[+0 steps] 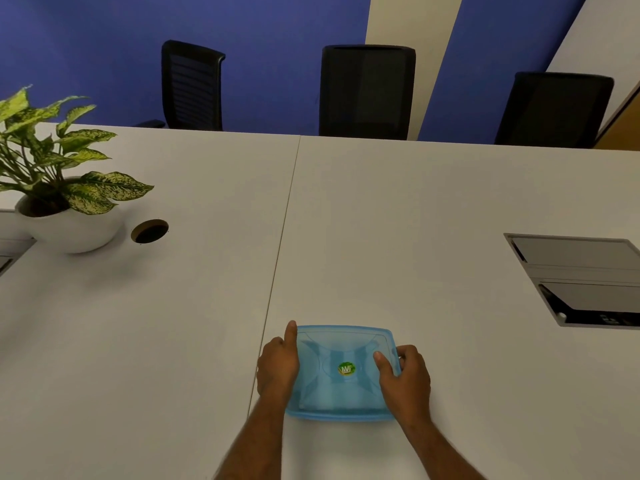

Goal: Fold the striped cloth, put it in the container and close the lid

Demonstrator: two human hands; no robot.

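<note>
Sitting near the front edge of the white table (381,220) — blue container (341,410), translucent lid (343,344) on top. Likely handling light, thin flexible plastic; best pressing along the rim. Left hand (277,368) cupping the left side, thumb lying along the edge. Right hand (405,374) curled around the right rim, thumb pressing on the lid. Striped cloth not showing — presumably inside.

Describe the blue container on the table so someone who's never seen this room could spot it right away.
On the long white table, look at the near edge, just right of the seam between the two tabletops. The container sits there between the left hand and right hand. It is the only translucent blue thing, with a round green sticker on its lid.
</note>
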